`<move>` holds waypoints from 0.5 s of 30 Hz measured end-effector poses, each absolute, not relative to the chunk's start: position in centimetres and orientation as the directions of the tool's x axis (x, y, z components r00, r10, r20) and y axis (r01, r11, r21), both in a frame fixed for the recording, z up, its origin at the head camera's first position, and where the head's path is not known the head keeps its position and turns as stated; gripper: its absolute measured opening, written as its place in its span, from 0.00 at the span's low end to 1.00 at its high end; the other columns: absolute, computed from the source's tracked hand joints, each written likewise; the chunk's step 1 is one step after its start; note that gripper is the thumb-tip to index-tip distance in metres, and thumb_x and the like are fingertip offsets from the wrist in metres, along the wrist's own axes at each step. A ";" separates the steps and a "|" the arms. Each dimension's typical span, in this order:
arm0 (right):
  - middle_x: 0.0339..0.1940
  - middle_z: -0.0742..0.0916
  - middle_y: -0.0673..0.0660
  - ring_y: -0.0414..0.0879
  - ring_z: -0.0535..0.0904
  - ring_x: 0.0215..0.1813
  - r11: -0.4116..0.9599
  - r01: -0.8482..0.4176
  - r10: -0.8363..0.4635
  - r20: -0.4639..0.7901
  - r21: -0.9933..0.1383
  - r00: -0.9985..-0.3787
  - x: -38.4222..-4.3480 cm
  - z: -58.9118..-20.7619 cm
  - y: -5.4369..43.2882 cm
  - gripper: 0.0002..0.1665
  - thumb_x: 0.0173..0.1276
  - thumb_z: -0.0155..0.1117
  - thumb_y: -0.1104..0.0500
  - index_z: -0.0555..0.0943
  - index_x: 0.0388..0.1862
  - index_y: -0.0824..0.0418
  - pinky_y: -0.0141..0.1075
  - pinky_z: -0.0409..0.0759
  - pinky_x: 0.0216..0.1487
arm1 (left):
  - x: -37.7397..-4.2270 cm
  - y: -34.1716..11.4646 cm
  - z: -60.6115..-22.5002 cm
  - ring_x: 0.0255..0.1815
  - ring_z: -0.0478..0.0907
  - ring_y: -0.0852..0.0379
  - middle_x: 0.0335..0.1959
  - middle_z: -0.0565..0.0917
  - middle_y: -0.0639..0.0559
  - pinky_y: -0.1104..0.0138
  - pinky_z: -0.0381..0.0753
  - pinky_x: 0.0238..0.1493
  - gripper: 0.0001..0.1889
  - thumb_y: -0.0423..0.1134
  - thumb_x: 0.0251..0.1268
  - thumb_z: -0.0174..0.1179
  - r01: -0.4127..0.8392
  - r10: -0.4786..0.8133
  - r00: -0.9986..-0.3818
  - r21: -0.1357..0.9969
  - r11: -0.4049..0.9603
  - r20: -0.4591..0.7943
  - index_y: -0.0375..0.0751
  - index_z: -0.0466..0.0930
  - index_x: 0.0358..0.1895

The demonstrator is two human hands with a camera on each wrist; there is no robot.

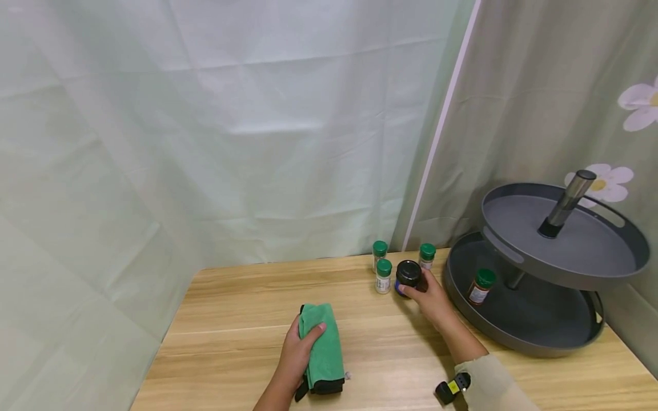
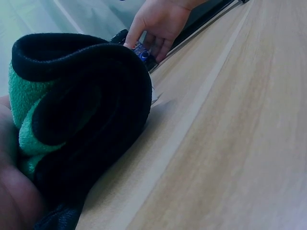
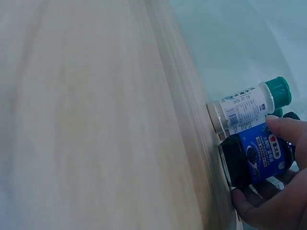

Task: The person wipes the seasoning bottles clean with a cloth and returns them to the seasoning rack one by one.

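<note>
My left hand point(image 1: 297, 351) grips a folded green cloth point(image 1: 323, 345) with black edging, thumb on top, over the front of the table. In the left wrist view the cloth's black-edged folds point(image 2: 96, 100) fill much of the picture. My right hand point(image 1: 433, 298) holds a dark jar point(image 1: 408, 275) with a black lid, thumb on one side and fingers on the other. Its blue label point(image 3: 264, 152) shows in the right wrist view, where the jar stands at the tabletop. Close beside it is a green-capped spice bottle point(image 1: 383, 277); two more, a rear bottle point(image 1: 380, 254) and a right-hand bottle point(image 1: 426, 255), stand behind.
A grey two-tier round tray point(image 1: 519, 337) with a metal post stands at the right. On its lower tier is a green-capped bottle point(image 1: 481, 287) with reddish contents. Pale curtains point(image 1: 288, 142) hang behind the wooden table point(image 1: 231, 325).
</note>
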State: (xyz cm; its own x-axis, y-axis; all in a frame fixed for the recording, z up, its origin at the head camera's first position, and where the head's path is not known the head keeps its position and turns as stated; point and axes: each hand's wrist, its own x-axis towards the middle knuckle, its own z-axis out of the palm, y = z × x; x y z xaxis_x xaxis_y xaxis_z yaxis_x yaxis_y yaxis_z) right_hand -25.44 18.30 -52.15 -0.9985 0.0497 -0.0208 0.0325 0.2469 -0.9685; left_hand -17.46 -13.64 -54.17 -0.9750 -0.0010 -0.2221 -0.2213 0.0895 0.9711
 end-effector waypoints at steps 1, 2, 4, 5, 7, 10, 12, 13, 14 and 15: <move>0.71 0.75 0.70 0.62 0.70 0.74 0.248 0.033 0.052 -0.020 -0.968 -0.998 -25.4 -52.2 18.3 0.40 0.70 0.69 0.60 0.61 0.76 0.64 0.52 0.67 0.74 | -17.5 -13.6 -54.2 0.52 0.80 0.52 0.62 0.77 0.40 0.57 0.83 0.52 0.39 0.60 0.67 0.63 -0.221 -0.001 -0.975 0.971 0.089 -0.222 0.45 0.60 0.75; 0.71 0.75 0.70 0.62 0.71 0.73 0.250 0.033 0.054 -0.020 -0.968 -0.998 -25.4 -52.2 18.3 0.41 0.69 0.69 0.60 0.61 0.76 0.64 0.52 0.68 0.73 | -17.5 -13.6 -54.2 0.53 0.80 0.52 0.62 0.77 0.41 0.57 0.83 0.53 0.40 0.60 0.67 0.63 -0.221 -0.001 -0.975 0.971 0.088 -0.222 0.46 0.60 0.75; 0.71 0.75 0.69 0.62 0.71 0.73 0.252 0.033 0.061 -0.018 -0.967 -0.998 -25.4 -52.1 18.4 0.41 0.69 0.69 0.59 0.62 0.76 0.63 0.52 0.68 0.73 | -17.6 -13.6 -54.2 0.53 0.80 0.52 0.63 0.76 0.41 0.57 0.82 0.53 0.40 0.60 0.67 0.63 -0.223 -0.002 -0.975 0.971 0.089 -0.223 0.46 0.60 0.75; 0.71 0.75 0.69 0.62 0.71 0.73 0.251 0.035 0.065 -0.019 -0.967 -0.998 -25.4 -52.1 18.5 0.41 0.69 0.70 0.59 0.62 0.76 0.63 0.52 0.68 0.73 | -17.6 -13.6 -54.2 0.53 0.80 0.52 0.63 0.76 0.41 0.57 0.82 0.53 0.40 0.60 0.67 0.63 -0.224 -0.002 -0.974 0.970 0.090 -0.225 0.46 0.59 0.75; 0.72 0.75 0.69 0.61 0.70 0.74 0.247 0.038 0.072 -0.021 -0.968 -0.997 -25.3 -52.1 18.6 0.41 0.69 0.70 0.59 0.62 0.76 0.62 0.52 0.67 0.74 | -17.7 -13.6 -54.2 0.54 0.80 0.52 0.63 0.76 0.41 0.57 0.82 0.53 0.40 0.61 0.67 0.62 -0.227 -0.005 -0.974 0.970 0.093 -0.227 0.46 0.59 0.75; 0.72 0.75 0.68 0.61 0.70 0.74 0.244 0.044 0.082 -0.024 -0.969 -0.996 -25.1 -52.1 18.7 0.41 0.69 0.70 0.58 0.62 0.76 0.62 0.51 0.67 0.74 | -17.7 -13.5 -54.3 0.53 0.80 0.52 0.63 0.76 0.40 0.57 0.82 0.53 0.40 0.61 0.67 0.63 -0.231 -0.008 -0.973 0.969 0.090 -0.231 0.46 0.60 0.75; 0.71 0.76 0.68 0.61 0.71 0.73 0.249 0.048 0.098 -0.024 -0.967 -0.995 -25.0 -52.0 18.8 0.41 0.69 0.71 0.56 0.64 0.75 0.61 0.51 0.68 0.73 | -17.7 -13.5 -54.3 0.53 0.80 0.52 0.63 0.76 0.40 0.57 0.82 0.52 0.40 0.61 0.67 0.63 -0.232 -0.009 -0.973 0.969 0.088 -0.232 0.46 0.60 0.75; 0.71 0.76 0.68 0.60 0.71 0.73 0.252 0.049 0.107 -0.022 -0.966 -0.994 -24.9 -51.9 18.9 0.40 0.68 0.71 0.55 0.64 0.75 0.60 0.52 0.68 0.73 | -17.7 -13.5 -54.3 0.52 0.80 0.52 0.63 0.76 0.40 0.57 0.83 0.52 0.40 0.61 0.67 0.63 -0.232 -0.009 -0.973 0.969 0.085 -0.232 0.46 0.60 0.75; 0.70 0.77 0.67 0.60 0.71 0.73 0.254 0.049 0.116 -0.019 -0.966 -0.993 -24.8 -51.9 18.9 0.40 0.68 0.71 0.55 0.65 0.75 0.59 0.52 0.68 0.73 | -17.7 -13.5 -54.2 0.52 0.80 0.52 0.63 0.76 0.40 0.57 0.83 0.52 0.40 0.60 0.67 0.63 -0.233 -0.007 -0.972 0.969 0.081 -0.233 0.46 0.59 0.75; 0.70 0.77 0.67 0.60 0.71 0.73 0.255 0.047 0.124 -0.015 -0.966 -0.992 -24.8 -51.8 19.0 0.40 0.68 0.71 0.54 0.66 0.74 0.58 0.52 0.68 0.73 | -17.7 -13.5 -54.2 0.52 0.80 0.52 0.63 0.76 0.40 0.57 0.83 0.52 0.40 0.60 0.67 0.63 -0.233 -0.006 -0.972 0.969 0.078 -0.233 0.46 0.59 0.75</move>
State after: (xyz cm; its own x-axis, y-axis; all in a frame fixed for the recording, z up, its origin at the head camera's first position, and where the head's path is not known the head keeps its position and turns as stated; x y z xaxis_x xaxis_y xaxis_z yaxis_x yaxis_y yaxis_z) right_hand -24.78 18.95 -51.80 -0.9922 0.1238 -0.0154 0.0468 0.2553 -0.9657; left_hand -17.74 -13.53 -54.24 -0.9725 -0.0055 -0.2328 -0.2326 0.0777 0.9695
